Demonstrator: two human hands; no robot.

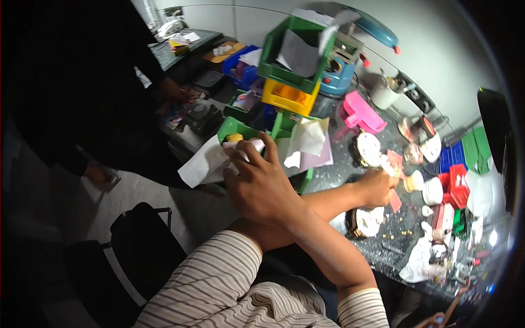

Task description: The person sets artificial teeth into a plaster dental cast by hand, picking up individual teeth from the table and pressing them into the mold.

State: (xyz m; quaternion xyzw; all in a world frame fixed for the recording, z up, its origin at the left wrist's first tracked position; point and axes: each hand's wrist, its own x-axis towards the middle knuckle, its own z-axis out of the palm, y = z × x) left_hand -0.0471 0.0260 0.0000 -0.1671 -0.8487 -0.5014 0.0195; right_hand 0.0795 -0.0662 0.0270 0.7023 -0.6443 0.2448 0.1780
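Observation:
My forearms cross, the right one passing over the left. My right hand [257,183], fingers spread, hovers at a green bin [236,130] that holds a yellowish lump [234,138] and white paper [203,165]. Whether its fingertips touch the paper, I cannot tell. Across the dark worktop, my left hand [376,187] is closed, with something pale at its fingertips that I cannot make out. Thin pink sheets [395,203] lie under and beside it. White plaster-like pieces on dark mounts stand on either side: one farther off [368,148], another nearer [367,223].
Stacked green [268,68] and yellow bins [290,97] stand behind, near a blue machine [336,79]. A pink dustpan-like scoop [363,113], white tubs [432,191] and a red bin [455,186] crowd the back and right. At left stands another person [82,82], beside a black chair [145,240].

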